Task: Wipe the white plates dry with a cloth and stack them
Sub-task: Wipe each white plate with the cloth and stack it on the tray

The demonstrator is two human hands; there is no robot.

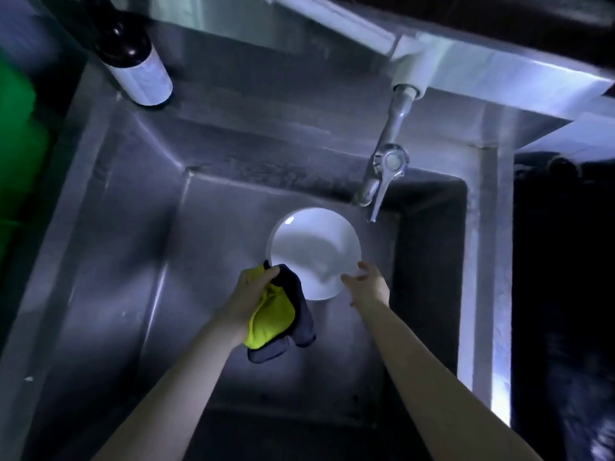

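- Plate (312, 247) lies low in the sink (133, 261), under and just near of the tap (382, 174) spout. A second rim seems to show along its left edge; you may have two plates there, I cannot tell for sure.
- Your left hand (253, 287) is curled round the cloth (273, 321), which is bunched, with a loose tail hanging below the wrist. Fingertips and cloth sit at the plate's near-left rim.
- Your right hand (367, 286) is spread, fingers straight, at the near-right rim. Nothing is gripped. Whether it touches the rim is unclear.
- Risk: a wet plate taken by one edge with spread fingers can slip and strike the steel. Get your thumb over the rim and your fingers under it before you lift.
- Risk: the spout hangs close over the far rim. Lift straight up and you may knock the plate on it; bring it toward you first.
- Risk: if there are two plates, water may make the lower one cling, then drop as you lift.
- Risk: the cloth tail may drag in sink water and re-wet the plate. Gather it up.
- Risk: any drip from the tap lands on or near the plate. Wipe away from the spout.
- Bottle (133, 58) stands on the far-left ledge, well apart; mind it only if you stack on that side.
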